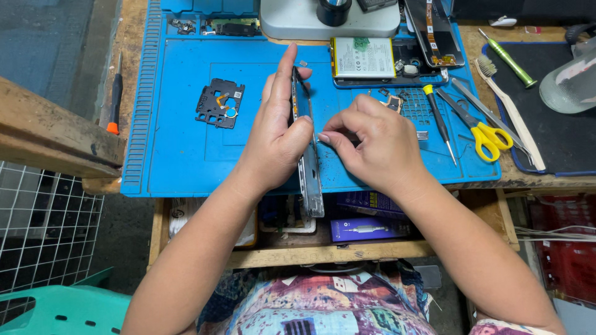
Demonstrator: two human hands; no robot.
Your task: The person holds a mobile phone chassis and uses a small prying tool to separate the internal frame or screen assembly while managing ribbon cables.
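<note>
My left hand [273, 133] is clasped around a phone frame [308, 158], which I hold on edge over the blue work mat [180, 155], its lower end jutting past the bench front above the open drawer [310, 248]; my right hand [372, 146] sits just beside it, thumb and forefinger pinched together against the frame's side, though I cannot tell what, if anything, is nipped between them. Starting from the far left, I count one screwdriver with an orange collar [114, 102] lying off the mat on the wooden bench [133, 37]. Next, on the mat, lies one dark inner plate [220, 103] with a small round part and a short orange strip on it, well apart from my left hand. At the top of the mat stands the grey base of a microscope [298, 22]. To the right of my hands I see one battery [362, 58] with a pale label, then one phone body [434, 28] leaning at the top. Further right rest one screwdriver with a yellow tip cap [439, 121], one pair of tweezers [490, 118], one pair of yellow-handled scissors [484, 130], one pale brush [509, 111] and one green-handled screwdriver [508, 60] on a dark mat [559, 136]. At the right edge sits one clear bottle [571, 80]. In the drawer I count two blue boxes [366, 226].
</note>
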